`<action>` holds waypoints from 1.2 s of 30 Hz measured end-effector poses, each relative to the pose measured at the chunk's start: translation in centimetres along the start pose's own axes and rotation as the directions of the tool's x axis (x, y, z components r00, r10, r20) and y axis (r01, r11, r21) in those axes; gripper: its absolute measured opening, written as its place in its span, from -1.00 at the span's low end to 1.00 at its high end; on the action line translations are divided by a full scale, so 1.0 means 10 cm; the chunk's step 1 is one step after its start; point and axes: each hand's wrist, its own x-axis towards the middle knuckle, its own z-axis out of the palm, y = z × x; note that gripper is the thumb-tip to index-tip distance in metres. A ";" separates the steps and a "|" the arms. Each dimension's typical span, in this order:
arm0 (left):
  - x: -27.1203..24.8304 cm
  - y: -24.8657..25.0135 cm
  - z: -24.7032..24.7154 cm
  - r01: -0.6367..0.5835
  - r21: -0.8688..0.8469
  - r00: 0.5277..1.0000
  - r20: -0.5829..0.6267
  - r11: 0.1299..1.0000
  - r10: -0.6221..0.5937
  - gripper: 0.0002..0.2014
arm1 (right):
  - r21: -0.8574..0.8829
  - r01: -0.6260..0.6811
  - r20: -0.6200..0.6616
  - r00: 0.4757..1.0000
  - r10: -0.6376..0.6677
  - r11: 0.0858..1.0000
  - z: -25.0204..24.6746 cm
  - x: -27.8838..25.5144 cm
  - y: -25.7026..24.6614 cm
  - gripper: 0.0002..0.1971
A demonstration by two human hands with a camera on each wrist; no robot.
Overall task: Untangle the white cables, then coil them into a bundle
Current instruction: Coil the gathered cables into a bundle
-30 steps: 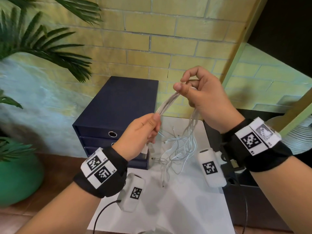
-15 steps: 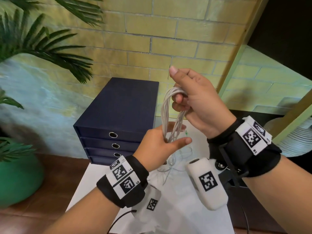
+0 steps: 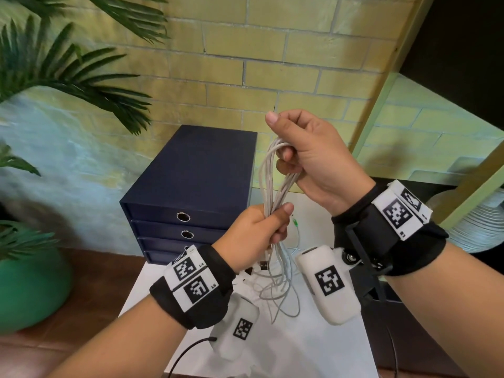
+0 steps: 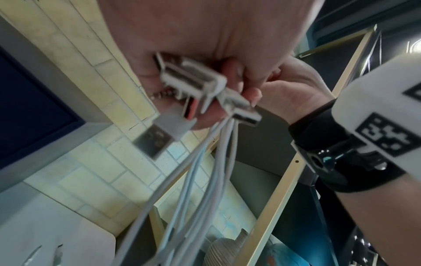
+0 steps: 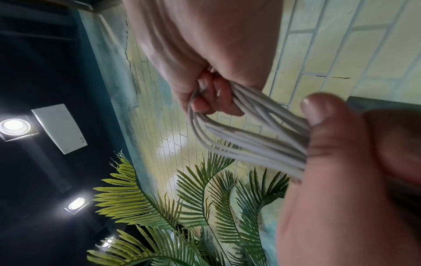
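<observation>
Several white cables [image 3: 270, 184] run as one folded loop between my two hands, held in the air above the white table [image 3: 321, 347]. My right hand [image 3: 305, 156] grips the top bend of the loop [image 5: 230, 129], its index finger pointing up. Lower down, my left hand [image 3: 259, 233] has its fingers curled round the strands, thumb pressed on them. The loose tails and USB plugs [image 4: 180, 111] hang from my left fist, and the tails [image 3: 281, 290] trail down toward the table.
A dark blue drawer box [image 3: 191, 186] stands at the back of the table against the brick wall. A green plant pot [image 3: 27, 290] and palm fronds [image 3: 81, 77] are on the left. A dark cabinet [image 3: 425, 336] and ribbed white object [image 3: 474, 222] sit right.
Both hands have come closer together and the cables have folded into a tighter upright loop. My left hand has shifted from an open touch to a full grip round the strands.
</observation>
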 end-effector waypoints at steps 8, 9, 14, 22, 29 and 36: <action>0.00 -0.04 -0.06 0.057 0.047 0.998 -0.031 0.997 -0.056 -0.63 | -0.561 0.265 0.311 0.945 -0.097 0.784 -0.16 -0.07 -0.01 -0.79; 0.00 -0.06 -0.05 0.059 0.070 0.998 -0.026 0.996 -0.057 -0.62 | -0.574 0.280 0.304 0.945 -0.118 0.769 -0.18 -0.08 0.02 -0.81; -0.02 -0.13 0.03 0.059 0.124 0.998 -0.003 0.991 -0.059 -0.56 | -0.581 0.275 0.229 0.958 -0.170 0.766 -0.19 -0.09 0.12 -0.94; -0.01 -0.13 0.02 0.004 0.258 1.000 0.028 0.966 -0.012 -0.77 | -0.436 0.199 -0.019 0.973 -0.230 0.878 -0.05 -0.09 0.26 -0.90; -0.01 -0.16 0.02 0.030 0.132 0.999 0.007 0.991 -0.031 -0.58 | -0.313 0.189 0.020 0.981 -0.193 0.931 -0.03 -0.08 0.28 -0.89; 0.01 -0.20 -0.08 0.095 -0.058 0.989 -0.108 0.994 -0.101 -0.58 | -0.308 0.072 0.290 0.957 0.021 0.949 -0.37 -0.13 0.61 -0.16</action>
